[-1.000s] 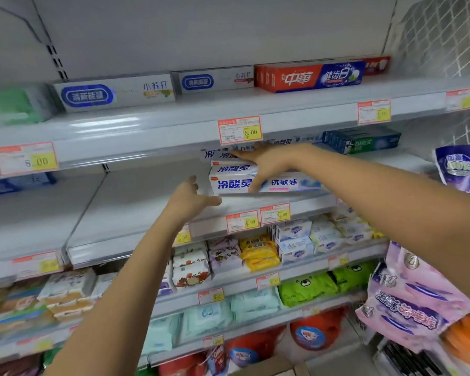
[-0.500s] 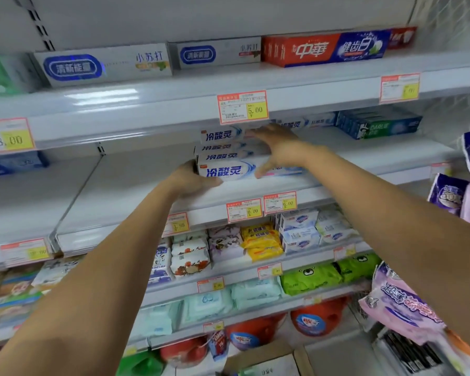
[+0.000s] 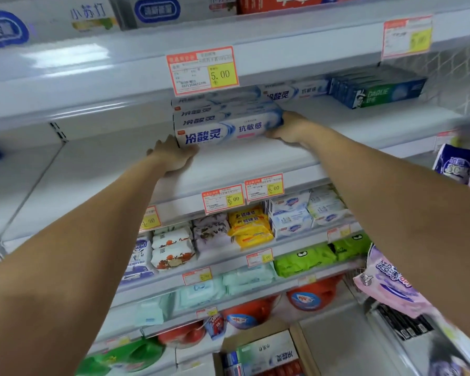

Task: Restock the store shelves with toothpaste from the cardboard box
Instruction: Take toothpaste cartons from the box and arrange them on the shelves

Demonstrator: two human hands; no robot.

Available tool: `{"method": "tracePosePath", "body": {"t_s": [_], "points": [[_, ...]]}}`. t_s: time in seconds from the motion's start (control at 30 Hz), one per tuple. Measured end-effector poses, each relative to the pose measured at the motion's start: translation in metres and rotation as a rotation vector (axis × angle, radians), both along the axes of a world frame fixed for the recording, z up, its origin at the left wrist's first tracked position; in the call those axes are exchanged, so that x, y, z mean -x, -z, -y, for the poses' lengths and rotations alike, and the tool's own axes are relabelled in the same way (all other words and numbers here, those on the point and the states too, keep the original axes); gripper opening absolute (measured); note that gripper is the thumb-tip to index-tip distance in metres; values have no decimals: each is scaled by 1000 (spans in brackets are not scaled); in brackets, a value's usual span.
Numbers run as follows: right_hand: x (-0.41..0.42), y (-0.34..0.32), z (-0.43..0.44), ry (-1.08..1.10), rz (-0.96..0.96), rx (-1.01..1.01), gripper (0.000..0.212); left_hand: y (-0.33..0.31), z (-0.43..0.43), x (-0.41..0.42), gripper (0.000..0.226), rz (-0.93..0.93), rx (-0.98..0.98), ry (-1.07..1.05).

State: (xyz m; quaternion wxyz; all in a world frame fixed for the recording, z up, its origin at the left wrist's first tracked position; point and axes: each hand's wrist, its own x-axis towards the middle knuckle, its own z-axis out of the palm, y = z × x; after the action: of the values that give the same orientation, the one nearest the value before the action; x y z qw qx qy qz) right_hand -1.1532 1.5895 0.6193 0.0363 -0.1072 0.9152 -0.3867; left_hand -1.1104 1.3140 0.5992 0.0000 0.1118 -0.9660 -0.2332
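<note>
A stack of white-and-blue toothpaste boxes [image 3: 223, 128] lies on the second shelf [image 3: 255, 164], under a 5.00 price tag. My left hand [image 3: 174, 154] cups the stack's lower left end, thumb along its bottom edge. At the right end, my right hand [image 3: 289, 128] wraps round the stack. More boxes of the same kind [image 3: 293, 92] lie behind, further right. The open cardboard box [image 3: 300, 348] sits on the floor at the bottom, with toothpaste packs inside.
Dark green-blue toothpaste boxes [image 3: 377, 90] sit at the right of the same shelf. The top shelf holds white and red toothpaste boxes [image 3: 158, 9]. Soaps and wipes [image 3: 250, 226] fill the lower shelves. Purple packs [image 3: 391, 283] hang at the right. The shelf's left part is bare.
My right hand slid from on top of the stack to its right end. My left hand stayed at the left end. The camera moved closer and tilted downward.
</note>
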Motion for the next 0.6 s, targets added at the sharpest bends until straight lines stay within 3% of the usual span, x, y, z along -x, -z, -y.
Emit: {"method": "tracePosePath", "body": {"t_s": [0.2, 0.6], "points": [[21, -4, 7, -56, 26, -100, 39, -3, -4, 11, 64, -3, 192, -27], [40, 2, 9, 25, 5, -345, 49, 2, 9, 29, 73, 71, 270, 7]]}}
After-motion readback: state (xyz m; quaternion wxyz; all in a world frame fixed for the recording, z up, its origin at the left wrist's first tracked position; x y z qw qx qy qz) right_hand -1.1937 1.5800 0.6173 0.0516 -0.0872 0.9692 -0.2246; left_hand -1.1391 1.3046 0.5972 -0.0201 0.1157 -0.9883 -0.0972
